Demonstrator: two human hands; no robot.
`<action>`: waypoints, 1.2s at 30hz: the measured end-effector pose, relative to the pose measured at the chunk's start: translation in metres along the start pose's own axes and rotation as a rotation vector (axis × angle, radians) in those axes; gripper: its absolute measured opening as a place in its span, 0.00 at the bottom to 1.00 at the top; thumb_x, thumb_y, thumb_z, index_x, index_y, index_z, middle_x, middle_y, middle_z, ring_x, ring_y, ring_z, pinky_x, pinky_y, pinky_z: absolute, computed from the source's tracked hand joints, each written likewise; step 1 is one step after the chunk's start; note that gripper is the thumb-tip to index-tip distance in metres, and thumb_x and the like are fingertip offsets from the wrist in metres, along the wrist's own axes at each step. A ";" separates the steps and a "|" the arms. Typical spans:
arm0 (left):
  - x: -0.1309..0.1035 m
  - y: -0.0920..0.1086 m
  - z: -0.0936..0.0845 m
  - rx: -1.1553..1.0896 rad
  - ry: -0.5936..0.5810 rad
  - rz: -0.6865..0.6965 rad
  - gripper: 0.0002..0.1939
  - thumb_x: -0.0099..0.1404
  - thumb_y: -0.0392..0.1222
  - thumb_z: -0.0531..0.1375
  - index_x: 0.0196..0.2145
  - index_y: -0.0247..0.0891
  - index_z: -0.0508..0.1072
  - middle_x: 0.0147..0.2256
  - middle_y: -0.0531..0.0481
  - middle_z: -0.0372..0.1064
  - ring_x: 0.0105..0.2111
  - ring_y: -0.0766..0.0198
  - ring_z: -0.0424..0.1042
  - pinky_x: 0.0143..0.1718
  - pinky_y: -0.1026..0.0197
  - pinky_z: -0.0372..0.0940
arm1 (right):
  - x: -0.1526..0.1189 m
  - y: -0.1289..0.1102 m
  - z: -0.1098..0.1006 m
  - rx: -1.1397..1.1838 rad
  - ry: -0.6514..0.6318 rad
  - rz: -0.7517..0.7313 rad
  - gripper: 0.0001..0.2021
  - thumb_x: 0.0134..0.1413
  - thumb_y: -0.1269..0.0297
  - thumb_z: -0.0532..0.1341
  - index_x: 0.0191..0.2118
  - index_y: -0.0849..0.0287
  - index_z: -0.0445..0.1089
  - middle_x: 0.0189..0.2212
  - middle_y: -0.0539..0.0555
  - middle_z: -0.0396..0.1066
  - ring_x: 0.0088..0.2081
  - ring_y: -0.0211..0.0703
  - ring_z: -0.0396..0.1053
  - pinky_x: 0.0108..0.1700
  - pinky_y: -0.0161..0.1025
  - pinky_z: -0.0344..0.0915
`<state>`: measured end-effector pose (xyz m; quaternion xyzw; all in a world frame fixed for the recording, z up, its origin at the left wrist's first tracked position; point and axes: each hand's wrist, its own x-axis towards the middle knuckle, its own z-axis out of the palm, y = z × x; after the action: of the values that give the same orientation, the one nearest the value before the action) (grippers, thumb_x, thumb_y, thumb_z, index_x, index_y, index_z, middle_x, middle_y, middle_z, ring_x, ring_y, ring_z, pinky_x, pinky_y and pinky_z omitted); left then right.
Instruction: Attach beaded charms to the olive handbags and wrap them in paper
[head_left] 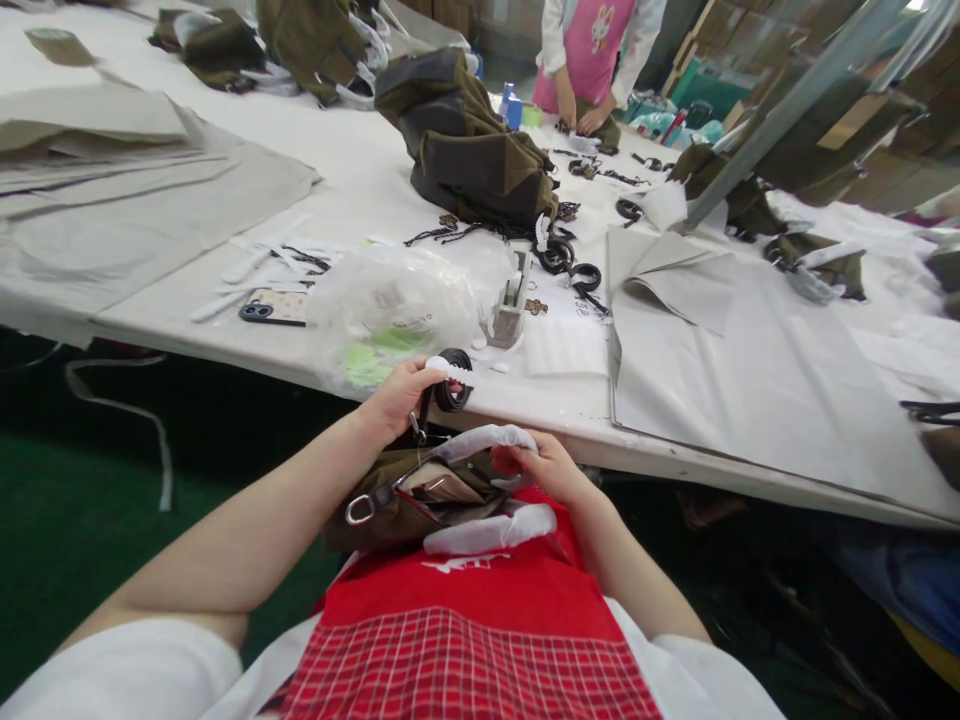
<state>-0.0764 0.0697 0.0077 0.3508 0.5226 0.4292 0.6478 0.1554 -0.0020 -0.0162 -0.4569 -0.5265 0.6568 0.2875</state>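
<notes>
My left hand is closed on a coiled black strap with a white wrap around it; a metal clasp hangs from the strap below my fingers. An olive-brown handbag rests against my red apron, its top gaping to show a pale inside. Clear wrapping covers both bag handles. My right hand grips the upper handle at its right end. At the bag's left end sits a metal ring.
Across the white table lie a plastic bag, a phone, a small grey box and black coiled straps. Large olive bags stand behind. Grey sheets cover the right side. A person in a pink apron works opposite.
</notes>
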 end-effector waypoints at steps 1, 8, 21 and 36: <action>-0.002 0.004 -0.004 0.044 0.019 0.027 0.13 0.46 0.43 0.65 0.30 0.34 0.72 0.23 0.53 0.74 0.25 0.66 0.72 0.31 0.64 0.68 | 0.001 -0.003 0.001 0.021 0.011 0.034 0.23 0.50 0.42 0.62 0.36 0.61 0.73 0.28 0.53 0.77 0.22 0.37 0.70 0.24 0.33 0.66; -0.022 0.034 -0.028 0.313 0.042 0.240 0.13 0.47 0.45 0.66 0.28 0.37 0.68 0.26 0.53 0.73 0.27 0.64 0.73 0.32 0.63 0.69 | 0.005 -0.040 -0.005 0.143 0.053 0.092 0.17 0.50 0.50 0.63 0.36 0.61 0.69 0.24 0.51 0.75 0.12 0.28 0.58 0.13 0.27 0.50; -0.086 0.075 -0.051 0.552 -0.152 0.316 0.14 0.53 0.46 0.64 0.33 0.38 0.66 0.27 0.53 0.70 0.24 0.67 0.69 0.23 0.68 0.63 | 0.015 -0.094 0.012 0.442 -0.209 0.056 0.15 0.49 0.56 0.67 0.38 0.63 0.71 0.27 0.48 0.70 0.15 0.25 0.53 0.13 0.26 0.45; -0.084 0.044 -0.015 1.490 -0.692 0.546 0.20 0.59 0.30 0.58 0.45 0.48 0.78 0.43 0.52 0.78 0.44 0.58 0.74 0.52 0.57 0.64 | 0.041 -0.111 0.017 0.291 -0.195 -0.032 0.14 0.51 0.56 0.66 0.36 0.64 0.71 0.26 0.48 0.69 0.16 0.25 0.57 0.14 0.26 0.46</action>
<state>-0.1069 0.0093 0.0754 0.9080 0.3387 -0.0154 0.2461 0.1109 0.0572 0.0778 -0.3362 -0.4582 0.7627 0.3086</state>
